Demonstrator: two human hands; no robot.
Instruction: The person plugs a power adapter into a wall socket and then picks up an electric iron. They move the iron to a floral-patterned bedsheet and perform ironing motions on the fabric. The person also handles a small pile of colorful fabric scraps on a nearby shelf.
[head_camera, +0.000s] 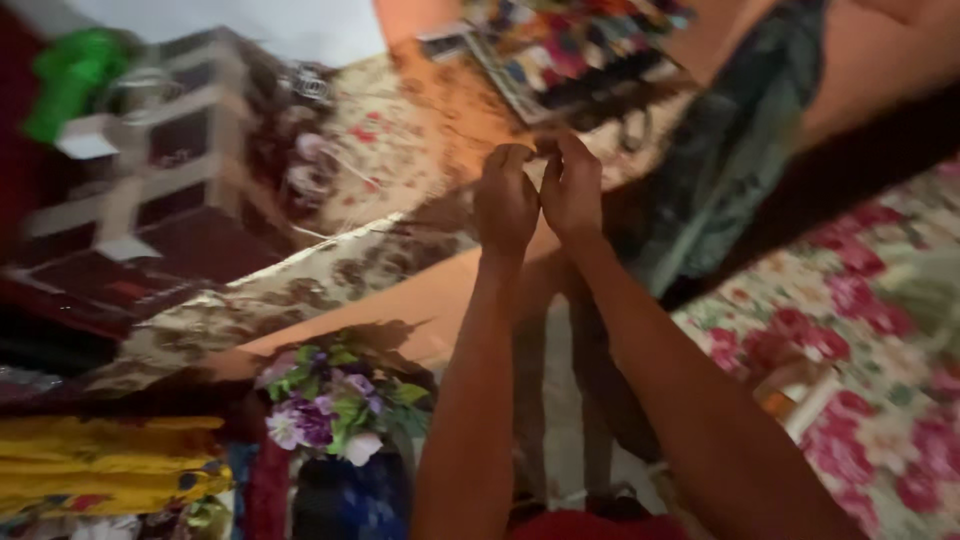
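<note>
My left hand (504, 200) and my right hand (572, 190) are raised together near the middle of the view, fingertips pinched against each other. They meet at the edge of a floral patterned cloth (400, 150) that hangs against an orange wall (440, 290). The picture is tilted and blurred, so I cannot tell whether the fingers pinch a small thing or the cloth's edge.
A dark green cloth (720, 150) hangs to the right. A bunch of purple and white flowers (335, 405) stands in a blue vase (350, 495) below. A white shelf unit (160, 130) is at the left. Yellow fabric (100, 465) lies lower left, a rose-patterned spread (860, 340) at right.
</note>
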